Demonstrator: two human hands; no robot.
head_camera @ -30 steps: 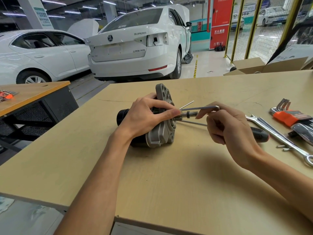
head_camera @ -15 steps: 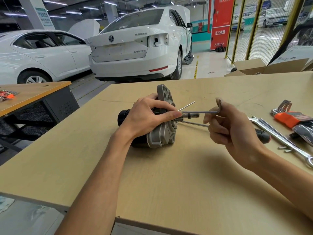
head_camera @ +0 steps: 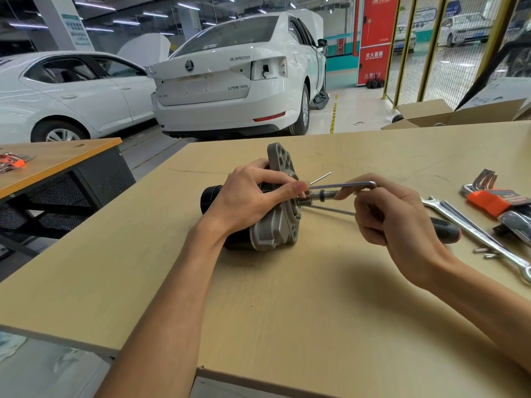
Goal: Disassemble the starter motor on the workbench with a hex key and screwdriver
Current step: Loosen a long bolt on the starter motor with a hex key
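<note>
The starter motor (head_camera: 273, 205), gripped by the left hand (head_camera: 253, 196), is judged barely disassembled, its housing intact, while the hex key (head_camera: 342, 185) is pinched by the right hand (head_camera: 393, 216) at a flange bolt.

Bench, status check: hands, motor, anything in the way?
Left hand grips starter motor on its side. Right hand pinches hex key at the motor's face. Screwdriver behind right hand, not blocking.

We have a pale wooden workbench (head_camera: 287, 311) under us, and the starter motor (head_camera: 273, 225) lies on its side on it near the middle. To the right on the top we see a black-handled screwdriver (head_camera: 445, 231), a long chrome spanner (head_camera: 474, 234) just beside it, an orange-holdered hex key set (head_camera: 494, 199) farther out, and two small pins (head_camera: 485, 252) by the spanner.
</note>
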